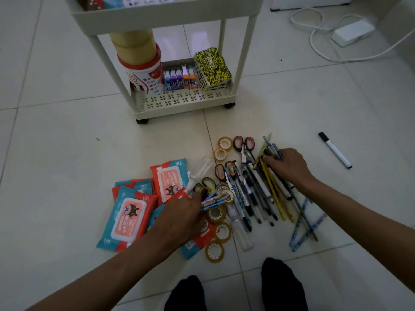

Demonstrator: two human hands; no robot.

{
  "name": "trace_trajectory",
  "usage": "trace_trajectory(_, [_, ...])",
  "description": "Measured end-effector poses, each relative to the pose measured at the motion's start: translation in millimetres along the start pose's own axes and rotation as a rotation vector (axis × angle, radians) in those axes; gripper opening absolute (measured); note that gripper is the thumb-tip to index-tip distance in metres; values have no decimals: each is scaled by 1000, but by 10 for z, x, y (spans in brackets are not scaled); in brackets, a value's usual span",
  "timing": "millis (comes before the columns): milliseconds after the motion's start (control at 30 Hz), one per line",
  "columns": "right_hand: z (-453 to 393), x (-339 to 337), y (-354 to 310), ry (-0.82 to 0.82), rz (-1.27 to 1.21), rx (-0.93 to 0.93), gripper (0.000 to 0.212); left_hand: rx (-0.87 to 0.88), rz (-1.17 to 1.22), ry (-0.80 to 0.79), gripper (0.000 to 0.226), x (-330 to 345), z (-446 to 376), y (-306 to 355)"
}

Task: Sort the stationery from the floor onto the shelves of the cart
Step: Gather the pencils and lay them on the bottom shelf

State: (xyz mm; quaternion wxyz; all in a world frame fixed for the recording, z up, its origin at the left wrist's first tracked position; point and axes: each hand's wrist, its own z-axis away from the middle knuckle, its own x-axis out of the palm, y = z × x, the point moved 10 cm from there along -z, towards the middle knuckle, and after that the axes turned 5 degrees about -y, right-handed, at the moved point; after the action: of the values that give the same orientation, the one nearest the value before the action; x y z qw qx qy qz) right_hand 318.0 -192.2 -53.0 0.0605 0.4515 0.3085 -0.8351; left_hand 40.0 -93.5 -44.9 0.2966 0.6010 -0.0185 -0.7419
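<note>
Because my left hand (179, 218) already pinches a small bundle of patterned pencils (213, 199) while my right hand (286, 164) curls on more in the floor pile (262, 194), I judge overfilled grips may spill short of the cart (179, 104).

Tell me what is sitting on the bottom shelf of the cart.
On the bottom shelf: a red-and-white tub with brown tape rolls stacked on top, a row of nail clippers, and yellow patterned notebooks. Anything behind the tub is hidden.
</note>
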Motion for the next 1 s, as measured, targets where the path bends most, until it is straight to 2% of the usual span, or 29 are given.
trace_trajectory(133, [-87,87,-15,-160,193,55,50,-31,-65,-54,34,69,12,-41])
trace_trajectory(267, [-48,214,-41,-181,277,14,38,-88,-59,-86,30,149,16,-179])
trace_trajectory(500, [-104,149,-33,-175,247,-44,42,-220,181,-139,35,49,-101,-442])
trace_trajectory(633, [-186,147,57,-202,196,22,35,-273,330,-150,30,-97,-200,-546])
trace_trajectory(867, [-389,116,66,-173,-209,107,34,-287,402,-46,34,-400,-466,-448])
trace_trajectory(1000, [-457,134,-29,-146,-54,78,40,-237,416,-51,42,-410,-601,-285])
